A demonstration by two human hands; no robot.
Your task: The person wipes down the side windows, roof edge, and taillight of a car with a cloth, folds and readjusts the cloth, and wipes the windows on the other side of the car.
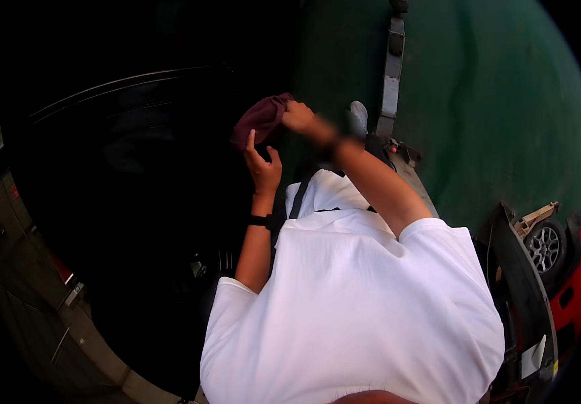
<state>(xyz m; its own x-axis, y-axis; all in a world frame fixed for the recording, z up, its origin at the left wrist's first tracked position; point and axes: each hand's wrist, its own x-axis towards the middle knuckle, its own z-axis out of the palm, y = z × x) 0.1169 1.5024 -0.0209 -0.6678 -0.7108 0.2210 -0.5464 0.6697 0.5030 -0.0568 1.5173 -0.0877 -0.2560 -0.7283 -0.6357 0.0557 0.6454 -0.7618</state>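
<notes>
A dark maroon cloth [260, 121] is bunched up in front of the dark, glossy surface at the left. My right hand [298, 117] has its fingers closed on the cloth's right end, and the forearm behind it is blurred. Just below the cloth is my left hand [263, 168], its thumb and fingers apart and a fingertip against the lower edge of the cloth. Dark bands show on both wrists.
A large black glossy panel [135, 148] fills the left side. Beyond my right arm lies green floor [505, 101], crossed by a long metal arm [391, 84]. A grey shoe [358, 118] shows near it. At the lower right are a wheel [545, 249] and red bodywork [576, 296].
</notes>
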